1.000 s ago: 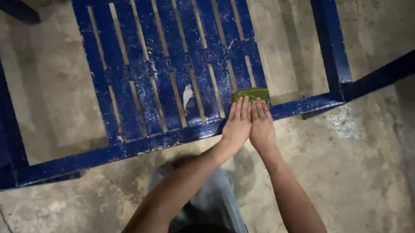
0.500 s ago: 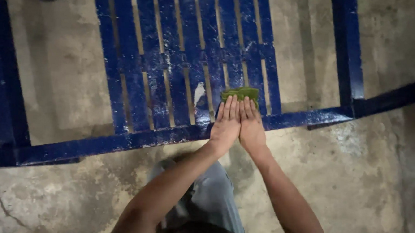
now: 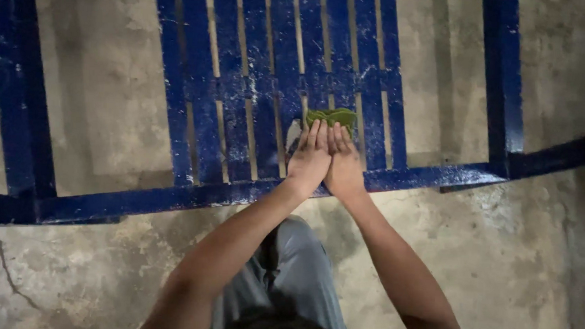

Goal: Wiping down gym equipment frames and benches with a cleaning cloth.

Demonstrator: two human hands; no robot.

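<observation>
Both hands lie flat, fingers straight, side by side: the left hand (image 3: 309, 160) and right hand (image 3: 343, 166) press a folded green cloth (image 3: 334, 116) onto the slats of a blue wooden frame (image 3: 257, 82) over the concrete floor (image 3: 514, 263).

Blue slats (image 3: 270, 83) ahead, bare floor (image 3: 521, 263) right.
</observation>
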